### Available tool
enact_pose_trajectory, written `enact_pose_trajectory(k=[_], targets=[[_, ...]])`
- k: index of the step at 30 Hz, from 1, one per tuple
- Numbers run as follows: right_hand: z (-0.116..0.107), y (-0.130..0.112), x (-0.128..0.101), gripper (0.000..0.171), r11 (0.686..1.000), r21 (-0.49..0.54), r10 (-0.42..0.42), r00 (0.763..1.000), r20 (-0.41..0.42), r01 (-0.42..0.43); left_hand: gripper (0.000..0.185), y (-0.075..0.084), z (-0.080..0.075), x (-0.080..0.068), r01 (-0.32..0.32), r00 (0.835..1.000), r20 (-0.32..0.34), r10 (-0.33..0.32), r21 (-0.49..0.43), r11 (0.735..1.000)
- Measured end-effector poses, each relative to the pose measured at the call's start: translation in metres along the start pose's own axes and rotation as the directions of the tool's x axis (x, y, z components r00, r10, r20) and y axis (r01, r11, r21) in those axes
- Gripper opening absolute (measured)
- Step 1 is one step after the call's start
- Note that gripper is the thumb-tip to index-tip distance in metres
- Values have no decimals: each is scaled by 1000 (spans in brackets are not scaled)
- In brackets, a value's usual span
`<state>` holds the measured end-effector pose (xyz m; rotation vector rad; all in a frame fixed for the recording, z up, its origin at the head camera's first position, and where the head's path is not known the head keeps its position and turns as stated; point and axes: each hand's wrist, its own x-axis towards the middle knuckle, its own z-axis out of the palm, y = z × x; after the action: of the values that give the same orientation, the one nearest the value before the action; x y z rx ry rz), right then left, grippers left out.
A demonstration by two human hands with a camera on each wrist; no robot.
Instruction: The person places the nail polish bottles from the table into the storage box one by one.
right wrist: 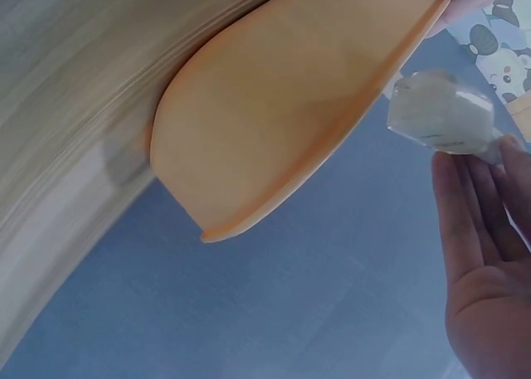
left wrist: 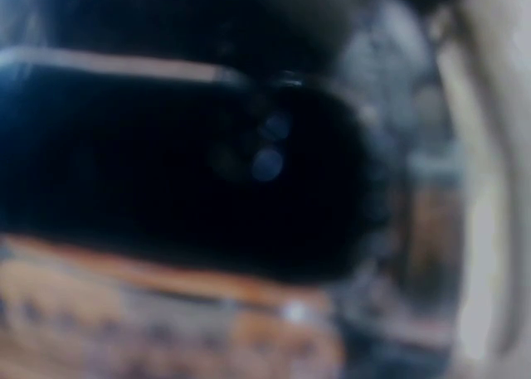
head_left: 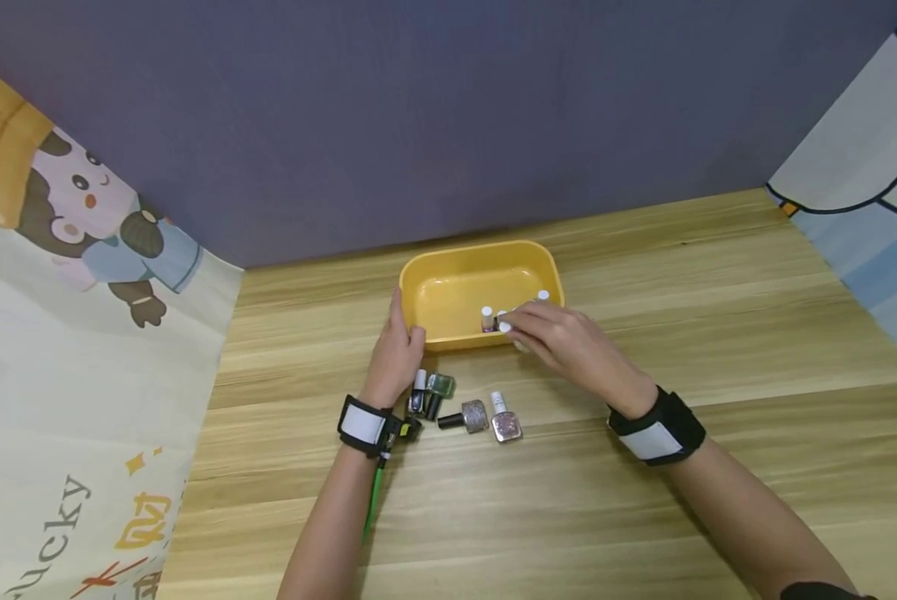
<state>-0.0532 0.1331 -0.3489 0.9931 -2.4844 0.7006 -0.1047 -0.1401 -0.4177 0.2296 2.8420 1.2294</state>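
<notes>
A yellow plastic tray (head_left: 456, 267) stands on the wooden table, and its underside and rim (right wrist: 274, 122) fill the right wrist view. My left hand (head_left: 398, 329) rests against the tray's near left corner, fingers straight along the side wall and thumb on the front rim. My right hand (head_left: 523, 327) reaches over the tray's near right rim and pinches a small pale nail polish bottle (right wrist: 440, 114) at its fingertips. Two white-capped bottles (head_left: 487, 319) stand inside the tray. The left wrist view is a dark blur.
Several nail polish bottles lie on the table just in front of the tray: a dark one (head_left: 418, 392), a green one (head_left: 440, 386), a silver glitter one (head_left: 469, 417) and a pink glitter one (head_left: 504, 423). Fabric walls close off the back and both sides.
</notes>
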Motion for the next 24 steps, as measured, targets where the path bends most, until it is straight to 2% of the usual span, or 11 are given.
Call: enact_pose_trajectory(k=[16,24], targets=[[0,-3,1,26,996,77,45,999,-6,-44,74,-1,1,0,3,1000,-8,-3,-8,1000],[1,-2,3,28,998,63,0,996,-86,5,74,0,1,-1,1,1000,-10,-1,-14,1000]])
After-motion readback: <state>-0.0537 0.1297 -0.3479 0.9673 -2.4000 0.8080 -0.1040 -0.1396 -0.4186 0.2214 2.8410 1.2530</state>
